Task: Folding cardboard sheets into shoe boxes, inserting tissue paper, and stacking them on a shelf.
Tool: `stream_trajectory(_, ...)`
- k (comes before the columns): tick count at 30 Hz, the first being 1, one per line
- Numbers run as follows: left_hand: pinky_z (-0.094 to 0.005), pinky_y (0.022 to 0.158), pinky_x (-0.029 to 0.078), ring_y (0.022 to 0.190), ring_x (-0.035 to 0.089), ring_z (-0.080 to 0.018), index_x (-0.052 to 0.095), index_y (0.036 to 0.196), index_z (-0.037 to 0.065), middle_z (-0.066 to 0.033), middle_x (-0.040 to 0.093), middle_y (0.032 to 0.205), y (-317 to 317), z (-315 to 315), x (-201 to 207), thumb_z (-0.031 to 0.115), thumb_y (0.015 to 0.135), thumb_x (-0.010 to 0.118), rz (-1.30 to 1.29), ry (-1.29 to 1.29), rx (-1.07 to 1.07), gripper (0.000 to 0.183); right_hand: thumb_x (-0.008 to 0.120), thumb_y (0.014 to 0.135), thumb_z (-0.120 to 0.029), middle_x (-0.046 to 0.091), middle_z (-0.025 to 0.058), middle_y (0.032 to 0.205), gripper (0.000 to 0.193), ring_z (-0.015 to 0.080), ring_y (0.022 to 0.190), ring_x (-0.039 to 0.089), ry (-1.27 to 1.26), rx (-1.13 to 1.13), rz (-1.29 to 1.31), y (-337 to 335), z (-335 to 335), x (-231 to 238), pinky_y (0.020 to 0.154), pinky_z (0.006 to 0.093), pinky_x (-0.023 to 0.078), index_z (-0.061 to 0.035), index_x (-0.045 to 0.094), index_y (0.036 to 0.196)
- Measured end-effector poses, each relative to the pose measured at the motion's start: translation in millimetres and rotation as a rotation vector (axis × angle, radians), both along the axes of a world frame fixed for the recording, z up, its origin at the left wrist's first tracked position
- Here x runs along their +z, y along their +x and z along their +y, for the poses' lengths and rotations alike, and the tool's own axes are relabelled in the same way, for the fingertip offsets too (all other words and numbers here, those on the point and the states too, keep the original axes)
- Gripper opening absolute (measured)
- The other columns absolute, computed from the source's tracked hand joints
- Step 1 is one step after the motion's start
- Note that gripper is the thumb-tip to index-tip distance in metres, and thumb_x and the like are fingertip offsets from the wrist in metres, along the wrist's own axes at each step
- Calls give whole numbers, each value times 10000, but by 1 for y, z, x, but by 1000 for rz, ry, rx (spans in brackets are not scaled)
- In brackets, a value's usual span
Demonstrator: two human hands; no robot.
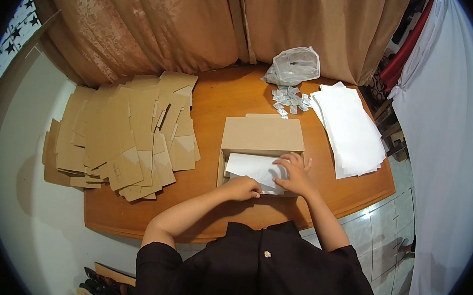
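An open cardboard box [264,134] stands near the front of the wooden table, its lid tipped back on the far side. Inside it lies a white sheet of paper [249,165], slightly askew, with some of the box's left inner side showing beside it. My left hand [242,188] is closed at the near edge of the box, fingers curled over the front wall and the paper's edge. Over the paper's right part, my right hand [296,175] has its fingers spread and bent, some of them near or on the sheet, by the box's right wall.
Flat, unfolded cardboard boxes [119,134] are heaped on the left of the table [212,99]. A stack of white paper [350,131] lies at the right. Small clear packets [289,98] are scattered beyond the box, before a translucent plastic bag [296,65]. Brown curtains [163,22] hang behind.
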State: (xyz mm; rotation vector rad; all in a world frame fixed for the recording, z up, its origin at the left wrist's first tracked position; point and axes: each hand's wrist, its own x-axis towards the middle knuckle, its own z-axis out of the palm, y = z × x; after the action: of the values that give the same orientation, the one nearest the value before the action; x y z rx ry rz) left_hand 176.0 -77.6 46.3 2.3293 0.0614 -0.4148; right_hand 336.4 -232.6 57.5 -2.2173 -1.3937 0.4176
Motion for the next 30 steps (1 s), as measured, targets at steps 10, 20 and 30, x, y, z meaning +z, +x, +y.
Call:
stream_trajectory(10, -338, 603, 511, 710, 650, -253, 631, 763, 50, -91, 660, 756, -57, -47, -21, 83, 758, 643, -618, 167, 323, 36, 663, 749, -255, 612, 12, 946, 160, 208, 1104, 499, -188, 370, 108, -41, -28, 4, 987, 697, 57, -165, 646, 880)
stream_trajectory(20, -325, 657, 519, 787, 640, -226, 628, 743, 47, -62, 646, 780, -65, -50, -34, 27, 675, 687, -930, 307, 329, 92, 671, 723, -113, 603, -33, 906, 140, 199, 1080, 531, 148, 217, -95, -67, -43, -22, 976, 672, 135, -144, 598, 838)
stream_trajectory(30, -320, 703, 509, 845, 639, -231, 628, 757, 32, -65, 639, 808, -65, -50, -30, 6, 694, 651, -869, 251, 347, 72, 664, 686, -111, 624, -27, 945, 171, 198, 1103, 517, -39, 233, -197, -72, -34, -24, 982, 685, 136, -148, 663, 854)
